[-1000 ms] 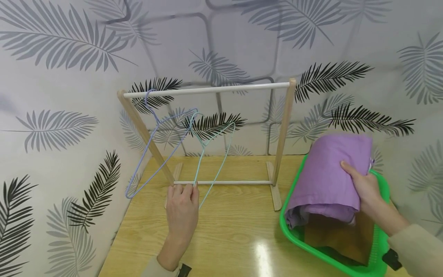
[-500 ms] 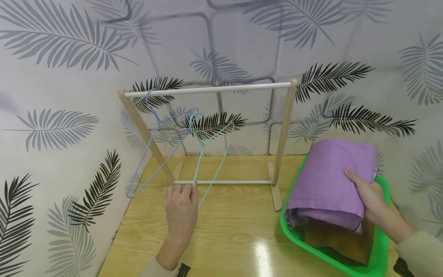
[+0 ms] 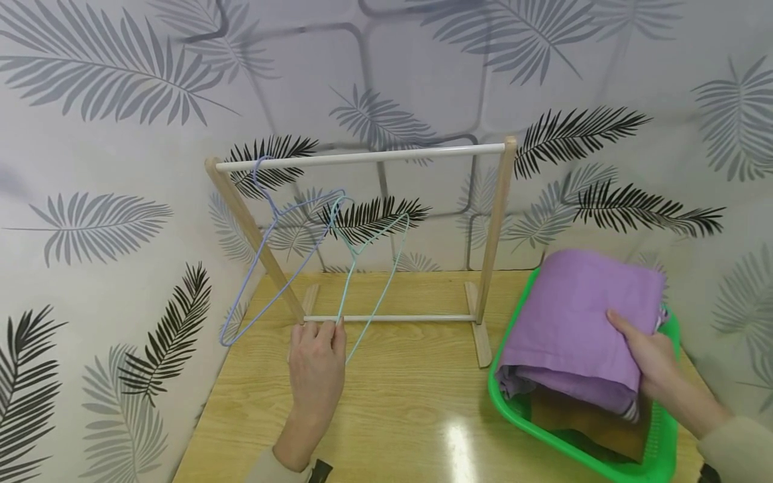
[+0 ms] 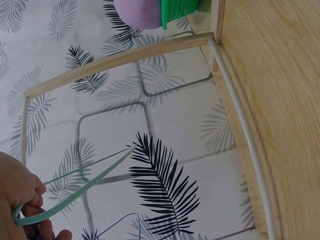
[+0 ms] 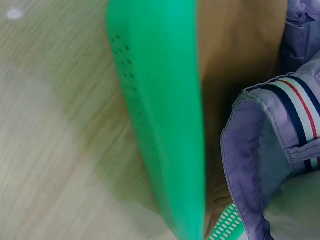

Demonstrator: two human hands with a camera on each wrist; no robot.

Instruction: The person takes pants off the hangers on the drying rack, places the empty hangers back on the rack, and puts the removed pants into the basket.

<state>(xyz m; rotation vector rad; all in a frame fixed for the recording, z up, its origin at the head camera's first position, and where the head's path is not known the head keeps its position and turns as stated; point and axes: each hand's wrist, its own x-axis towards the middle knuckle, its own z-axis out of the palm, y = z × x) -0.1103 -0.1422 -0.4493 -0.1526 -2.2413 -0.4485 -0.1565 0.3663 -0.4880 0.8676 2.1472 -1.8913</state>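
My left hand (image 3: 317, 369) pinches a mint-green hanger (image 3: 355, 254) in front of the rack, its hook end pointing away from me. In the left wrist view the hanger (image 4: 50, 214) passes between thumb and fingers. A blue hanger (image 3: 277, 213) hangs from the rack's top rail at the left. My right hand (image 3: 655, 362) grips the right side of a folded purple garment (image 3: 582, 322), thumb on top and fingers hidden beneath. The garment lies over the green basket (image 3: 525, 419). In the right wrist view the garment (image 5: 240, 150) shows a striped band at its opening.
A small wooden rack with a white top rail (image 3: 386, 156) and a lower bar (image 3: 417, 318) stands at the back of the wooden table (image 3: 410, 416). Brown fabric (image 3: 594, 419) lies inside the basket. Leaf-patterned covering (image 3: 90, 221) rises behind and at both sides.
My right hand has shifted a little right and toward me, bringing the purple garment lower and flatter over the basket. The left hand and the mint-green hanger stay in place.
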